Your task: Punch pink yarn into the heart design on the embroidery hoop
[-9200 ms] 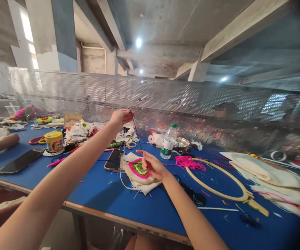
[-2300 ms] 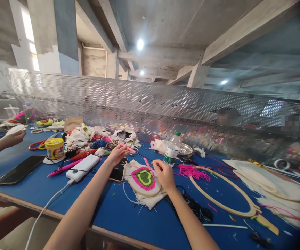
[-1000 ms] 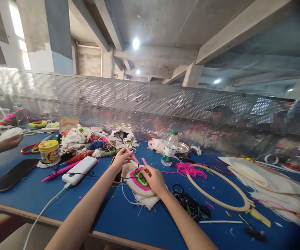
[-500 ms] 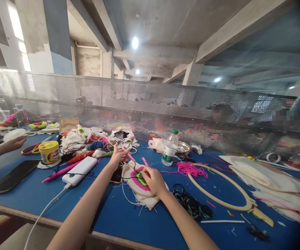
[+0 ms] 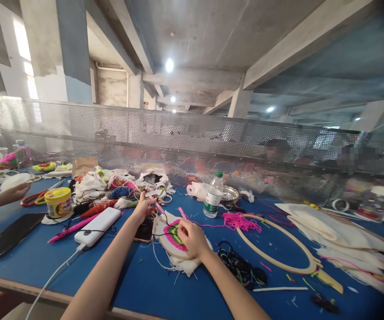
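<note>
My left hand is closed around a pink pen-like yarn tool, held above the far left edge of a small embroidery hoop. Black yarn hangs from the tool's tip towards the cloth. Stretched in the hoop is white cloth with a looped pink, green and dark design. My right hand rests over the right half of the hoop, fingertips pinched together at the design; what they grip is hidden. A second pink tool lies just beyond the hoop.
A phone and a white power bank lie to the left, near scraps and yarn. A water bottle, pink yarn, black yarn and a large hoop are right. Another person's hand is far left.
The view has tilted up and turned slightly right, so the table sits lower and further left. My left fingers look more gathered on the tool; my right hand stays on the hoop.
</note>
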A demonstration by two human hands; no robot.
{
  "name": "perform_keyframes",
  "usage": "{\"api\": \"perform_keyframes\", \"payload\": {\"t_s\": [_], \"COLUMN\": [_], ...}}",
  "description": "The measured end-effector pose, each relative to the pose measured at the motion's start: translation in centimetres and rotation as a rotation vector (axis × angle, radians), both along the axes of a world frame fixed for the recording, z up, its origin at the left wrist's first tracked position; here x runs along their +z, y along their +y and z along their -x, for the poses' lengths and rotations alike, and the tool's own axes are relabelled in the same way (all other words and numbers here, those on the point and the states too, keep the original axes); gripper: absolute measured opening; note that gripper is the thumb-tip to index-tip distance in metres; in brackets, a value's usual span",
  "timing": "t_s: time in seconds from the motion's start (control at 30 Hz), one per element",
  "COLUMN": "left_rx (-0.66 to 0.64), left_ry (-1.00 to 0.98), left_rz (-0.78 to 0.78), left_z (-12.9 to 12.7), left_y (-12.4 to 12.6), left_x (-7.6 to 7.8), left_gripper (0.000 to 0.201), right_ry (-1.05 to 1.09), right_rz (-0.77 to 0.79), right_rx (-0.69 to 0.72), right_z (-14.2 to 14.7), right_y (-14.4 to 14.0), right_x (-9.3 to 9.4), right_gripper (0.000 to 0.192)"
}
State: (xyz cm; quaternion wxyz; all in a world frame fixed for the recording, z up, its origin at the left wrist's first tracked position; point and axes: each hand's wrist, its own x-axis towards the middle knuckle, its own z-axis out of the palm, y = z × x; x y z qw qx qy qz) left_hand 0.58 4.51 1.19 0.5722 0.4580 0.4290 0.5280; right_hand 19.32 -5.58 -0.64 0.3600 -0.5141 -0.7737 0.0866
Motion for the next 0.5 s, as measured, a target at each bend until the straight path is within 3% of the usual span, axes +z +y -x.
{"api": "perform_keyframes", "payload": {"t_s": [0.2, 0.37, 0.5], "left_rx": [0.021, 0.054, 0.105], "left_ry": [-0.033, -0.078, -0.179], "left_rz": [0.003, -0.005, 0.053], "left_z": [0.7, 1.1, 1.2], "left_y": [0.7, 0.9, 1.1], "left_x": [-0.3, -0.5, -0.8], "left_gripper": [0.065, 0.058, 0.055], "right_ry": [0.135, 0.656, 0.945], "right_rz": [0.017, 0.287, 0.316], "right_rx": [0.046, 0.121, 0.052], "right_z": [-0.1, -0.6, -1.5], "right_y": [0.1, 0.9, 1.7], "right_x": [0.0, -0.1, 0.4], "right_gripper": [0.017, 0.02, 0.02]}}
